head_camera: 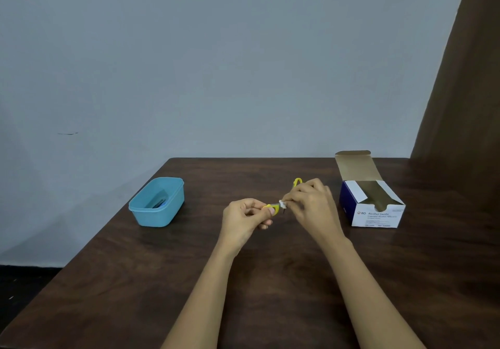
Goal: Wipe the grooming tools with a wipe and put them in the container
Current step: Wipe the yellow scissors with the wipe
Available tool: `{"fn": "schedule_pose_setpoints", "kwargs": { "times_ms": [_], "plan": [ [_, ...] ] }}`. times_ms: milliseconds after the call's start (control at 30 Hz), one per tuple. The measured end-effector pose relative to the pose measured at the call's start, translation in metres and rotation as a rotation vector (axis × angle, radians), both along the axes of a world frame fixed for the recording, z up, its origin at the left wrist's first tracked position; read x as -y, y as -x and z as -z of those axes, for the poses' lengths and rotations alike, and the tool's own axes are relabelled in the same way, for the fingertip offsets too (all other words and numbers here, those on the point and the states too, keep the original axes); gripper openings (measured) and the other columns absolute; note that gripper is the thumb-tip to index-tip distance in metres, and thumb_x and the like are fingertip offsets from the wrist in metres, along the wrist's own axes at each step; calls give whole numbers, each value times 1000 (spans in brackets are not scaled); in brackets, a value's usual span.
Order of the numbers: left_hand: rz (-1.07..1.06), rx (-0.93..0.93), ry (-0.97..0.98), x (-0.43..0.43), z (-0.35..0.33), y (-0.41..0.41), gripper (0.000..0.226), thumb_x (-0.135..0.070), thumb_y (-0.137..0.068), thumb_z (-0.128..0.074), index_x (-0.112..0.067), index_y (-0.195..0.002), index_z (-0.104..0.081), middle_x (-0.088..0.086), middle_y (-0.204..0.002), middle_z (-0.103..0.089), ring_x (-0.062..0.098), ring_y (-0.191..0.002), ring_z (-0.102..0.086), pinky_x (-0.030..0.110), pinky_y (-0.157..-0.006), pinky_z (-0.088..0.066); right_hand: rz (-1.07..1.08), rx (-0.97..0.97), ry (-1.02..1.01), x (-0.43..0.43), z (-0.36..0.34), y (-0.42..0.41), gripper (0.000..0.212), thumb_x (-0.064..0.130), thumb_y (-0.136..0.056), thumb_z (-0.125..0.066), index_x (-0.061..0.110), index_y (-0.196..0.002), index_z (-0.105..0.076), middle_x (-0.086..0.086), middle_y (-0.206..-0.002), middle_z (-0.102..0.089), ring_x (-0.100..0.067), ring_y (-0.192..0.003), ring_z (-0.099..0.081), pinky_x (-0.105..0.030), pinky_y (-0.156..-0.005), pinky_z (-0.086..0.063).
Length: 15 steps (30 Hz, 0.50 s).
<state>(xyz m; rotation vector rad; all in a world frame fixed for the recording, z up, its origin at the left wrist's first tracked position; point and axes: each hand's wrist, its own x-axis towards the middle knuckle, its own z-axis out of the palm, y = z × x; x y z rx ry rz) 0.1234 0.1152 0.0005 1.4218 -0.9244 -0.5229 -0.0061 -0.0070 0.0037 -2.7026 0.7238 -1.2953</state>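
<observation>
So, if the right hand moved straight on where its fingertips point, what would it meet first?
The right hand, pinching the wipe, points left; it would probably first meet the yellow tool held by the left hand.

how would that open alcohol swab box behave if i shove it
Probably light: the alcohol swab box is thin cardboard, so it should slide on the smooth table. Low and wide, it likely won't tip. Its raised flap looks floppy.

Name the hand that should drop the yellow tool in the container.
Probably left: the left hand grips the tool and is nearer the container; the right hand pinches the wipe.
</observation>
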Motion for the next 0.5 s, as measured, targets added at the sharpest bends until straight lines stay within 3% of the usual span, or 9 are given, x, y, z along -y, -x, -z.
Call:
{"fn": "schedule_pose_setpoints", "kwargs": {
  "times_ms": [233,500],
  "plan": [
    [-37,182,-16,1,2,2,9,-13,-77,-80,-7,-81,-74,8,-67,-71,13,-61,-68,22,-61,-56,-143,-15,-104,-13,-5,-7,9,19,-84,-70,25,-83,-76,11,-85,-66,-11,-92,-47,-30,-80,-33],
    [-137,325,-47,-1,0,0,8,-18,-76,-80,-16,-79,-73,-1,-68,-71,11,-63,-69,26,-64,-59,4,-134,-99,-6,-7,2,11,25,-89,-66,28,-90,-76,12,-94,-67,-10,-99,-43,-28,-81,-28]
  ]
}}
